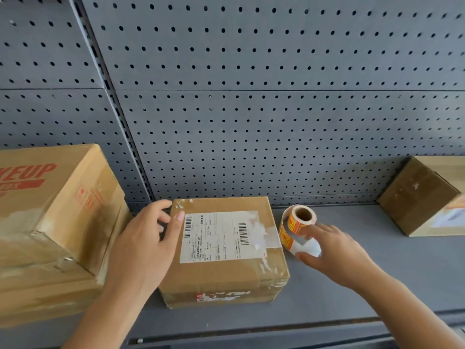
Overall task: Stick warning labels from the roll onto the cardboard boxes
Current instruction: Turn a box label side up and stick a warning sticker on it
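Bare forearms lead to the left hand (148, 238) and right hand (334, 248) -- fingernails trimmed short.

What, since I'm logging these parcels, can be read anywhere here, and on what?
"KEUP", red, start cut off by the frame: on the large cardboard box, left.
Red banner and handling marks on that box: blurred.
On the shipping label of the middle cardboard box: barcodes, print too small.
Red print on that box's front: blurred.
On the label roll, orange labels: unreadable.
On the right cardboard box, pale label: blurred.
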{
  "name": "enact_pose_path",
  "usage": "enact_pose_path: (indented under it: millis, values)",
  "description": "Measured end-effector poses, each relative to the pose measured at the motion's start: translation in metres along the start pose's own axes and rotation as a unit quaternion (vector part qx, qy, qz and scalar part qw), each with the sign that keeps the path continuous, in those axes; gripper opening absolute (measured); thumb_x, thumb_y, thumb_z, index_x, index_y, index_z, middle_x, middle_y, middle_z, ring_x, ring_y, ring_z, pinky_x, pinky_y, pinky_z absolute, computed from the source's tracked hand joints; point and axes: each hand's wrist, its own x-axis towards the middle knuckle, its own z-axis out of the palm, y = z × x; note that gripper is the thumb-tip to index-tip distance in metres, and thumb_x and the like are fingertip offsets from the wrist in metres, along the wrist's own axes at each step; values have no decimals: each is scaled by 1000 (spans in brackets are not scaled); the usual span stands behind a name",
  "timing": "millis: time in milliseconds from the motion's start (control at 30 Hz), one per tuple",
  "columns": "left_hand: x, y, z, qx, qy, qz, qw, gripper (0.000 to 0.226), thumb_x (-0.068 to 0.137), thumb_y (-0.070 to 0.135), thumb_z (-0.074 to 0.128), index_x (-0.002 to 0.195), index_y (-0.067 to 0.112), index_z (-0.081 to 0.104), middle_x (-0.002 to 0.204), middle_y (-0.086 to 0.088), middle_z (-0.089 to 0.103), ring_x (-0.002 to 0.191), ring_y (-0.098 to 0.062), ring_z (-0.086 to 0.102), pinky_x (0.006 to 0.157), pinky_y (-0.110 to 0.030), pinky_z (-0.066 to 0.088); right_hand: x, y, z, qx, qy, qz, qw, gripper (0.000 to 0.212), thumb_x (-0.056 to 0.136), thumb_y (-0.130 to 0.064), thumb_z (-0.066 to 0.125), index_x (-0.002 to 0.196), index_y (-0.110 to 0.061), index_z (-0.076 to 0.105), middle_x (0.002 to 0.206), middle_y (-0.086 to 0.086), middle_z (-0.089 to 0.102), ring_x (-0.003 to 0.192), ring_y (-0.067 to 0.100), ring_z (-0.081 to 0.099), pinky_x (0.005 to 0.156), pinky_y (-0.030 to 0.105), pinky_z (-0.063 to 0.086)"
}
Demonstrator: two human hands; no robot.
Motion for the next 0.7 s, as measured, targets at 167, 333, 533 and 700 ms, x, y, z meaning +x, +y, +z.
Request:
enact_pose_path:
  millis: [167, 333, 533, 700]
  values:
    - [5, 40, 4, -57, -3, 77, 995, 29, 97, 51, 47, 112, 32, 63, 86, 20, 62, 80, 3, 59, 69, -35, 53, 16, -2, 17, -7, 4, 37, 999, 20, 99, -33, 49, 110, -28, 65, 93, 0, 63, 86, 23, 61, 60, 25, 38]
    - [14, 75, 27, -110, -83, 118, 983, 16, 100, 43, 52, 106, 35, 65, 89, 19, 67, 86, 3, 62, 76, -30, 55, 21, 7, 10, 281, 22, 52, 958, 9, 98, -28, 59, 90, -29, 63, 83, 3, 66, 71, 25, 59, 60, 32, 48]
    - [23, 115, 72, -168, -206, 98, 959, 17, 100, 35, 58, 115, 29, 63, 96, 14, 69, 89, 0, 64, 79, -24, 53, 18, 4, -20, 571, 54, 49, 818, 11, 100, -13, 62, 97, -14, 72, 97, 9, 78, 82, 18, 68, 69, 32, 56]
    - [28, 138, 99, -294, -245, 30, 923, 24, 96, 33, 65, 119, 25, 59, 101, 7, 74, 92, -7, 69, 85, -31, 57, 16, 2, -36, 688, 65, 30, 722, 12, 100, -15, 59, 103, -10, 70, 106, 20, 72, 91, 25, 64, 81, 42, 54]
